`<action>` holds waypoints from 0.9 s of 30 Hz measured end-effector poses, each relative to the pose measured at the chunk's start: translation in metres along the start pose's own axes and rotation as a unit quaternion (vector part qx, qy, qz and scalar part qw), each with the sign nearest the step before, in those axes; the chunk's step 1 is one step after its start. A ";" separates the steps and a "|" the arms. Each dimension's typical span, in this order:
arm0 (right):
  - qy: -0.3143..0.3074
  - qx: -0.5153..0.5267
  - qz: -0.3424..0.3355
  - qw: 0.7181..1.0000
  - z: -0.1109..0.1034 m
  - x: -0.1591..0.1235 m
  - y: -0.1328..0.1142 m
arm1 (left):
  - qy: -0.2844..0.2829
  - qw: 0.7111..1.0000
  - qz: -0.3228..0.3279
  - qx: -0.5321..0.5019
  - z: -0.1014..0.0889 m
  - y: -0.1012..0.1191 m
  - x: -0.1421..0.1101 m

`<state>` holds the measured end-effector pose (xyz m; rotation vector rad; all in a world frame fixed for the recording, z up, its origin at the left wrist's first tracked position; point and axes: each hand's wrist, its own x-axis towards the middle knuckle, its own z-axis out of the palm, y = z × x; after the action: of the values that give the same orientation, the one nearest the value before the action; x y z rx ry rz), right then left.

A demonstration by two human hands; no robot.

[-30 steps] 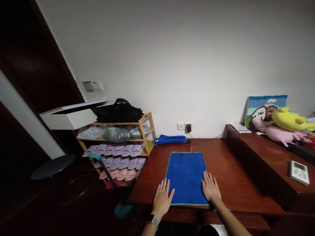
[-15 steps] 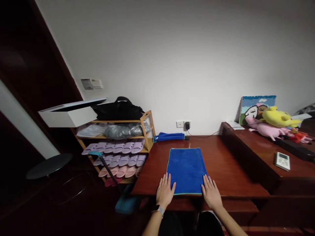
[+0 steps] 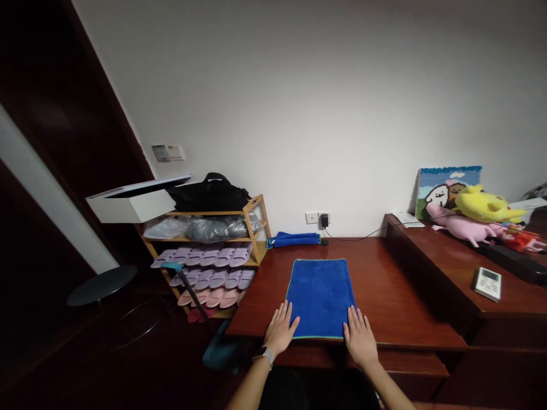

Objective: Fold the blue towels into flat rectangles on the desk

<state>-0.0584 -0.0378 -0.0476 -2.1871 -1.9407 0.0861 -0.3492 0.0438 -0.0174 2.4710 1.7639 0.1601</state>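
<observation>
A blue cloth with a thin green edge lies flat on the reddish-brown wooden table. My left hand rests with fingers stretched at the cloth's near left corner, partly on the wood. At the near right corner lies my right hand, fingers extended and flat over the cloth's right edge. Neither hand grips anything. A band with a dark face circles my left wrist. Against the wall, more blue cloth lies folded at the table's far left.
Left of the table stands a wooden shoe rack with several slippers, a black bag and a white box. On the raised right surface are plush toys and a white remote. A charger is plugged into the wall.
In the picture, both hands and the cloth sit slightly further left, while the rack and stool appear further right as the view shifts. Both hands remain flat at the cloth's near corners.
</observation>
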 end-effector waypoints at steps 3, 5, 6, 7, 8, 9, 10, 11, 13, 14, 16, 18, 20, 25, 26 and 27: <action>-0.013 0.004 -0.002 1.000 0.001 0.000 0.001 | -0.041 0.999 0.020 -0.004 -0.011 -0.019 0.002; -0.020 0.008 -0.003 1.000 -0.001 -0.001 0.001 | -0.047 0.999 0.022 0.007 -0.017 -0.040 0.007; -0.023 0.009 -0.002 1.000 -0.003 -0.001 0.002 | -0.045 0.999 0.016 0.014 -0.020 -0.052 0.011; -0.025 0.008 0.000 1.000 -0.006 0.000 0.003 | -0.041 0.999 0.007 0.023 -0.022 -0.064 0.016; -0.024 0.006 0.001 1.000 -0.010 0.001 0.003 | -0.034 0.999 -0.005 0.033 -0.024 -0.077 0.022; -0.020 0.003 0.003 1.000 -0.014 0.004 0.004 | -0.025 0.999 -0.019 0.043 -0.025 -0.089 0.030; -0.013 -0.001 0.002 1.000 -0.019 0.009 0.005 | -0.016 0.998 -0.032 0.052 -0.026 -0.100 0.038; -0.004 -0.003 -0.001 1.000 -0.023 0.016 0.006 | -0.007 0.997 -0.042 0.059 -0.026 -0.111 0.047; 0.010 0.001 -0.021 1.000 -0.032 0.036 0.006 | 0.013 0.996 -0.051 0.066 -0.025 -0.126 0.065; 0.010 0.007 -0.038 0.999 -0.036 0.049 0.005 | 0.028 0.996 -0.052 0.065 -0.024 -0.132 0.072; -0.009 0.029 -0.087 0.996 -0.040 0.083 -0.001 | 0.064 0.995 -0.050 0.056 -0.019 -0.138 0.081; -0.045 0.053 -0.137 0.988 -0.041 0.122 -0.011 | 0.097 0.993 -0.045 0.042 -0.014 -0.141 0.084; -0.074 0.066 -0.177 0.979 -0.035 0.164 -0.023 | 0.114 0.992 -0.038 0.028 -0.009 -0.143 0.084; -0.121 0.063 -0.215 0.967 -0.011 0.242 -0.039 | 0.142 0.990 -0.026 0.010 -0.001 -0.148 0.083; -0.123 0.059 -0.209 0.968 -0.006 0.250 -0.037 | 0.144 0.989 -0.024 0.009 0.000 -0.149 0.083; -0.120 0.053 -0.198 0.971 -0.002 0.257 -0.033 | 0.147 0.989 -0.022 0.009 0.001 -0.149 0.084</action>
<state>-0.0571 0.2194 -0.0141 -1.7511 -2.4035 0.3959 -0.4616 0.1713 -0.0374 2.5250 1.9311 0.5316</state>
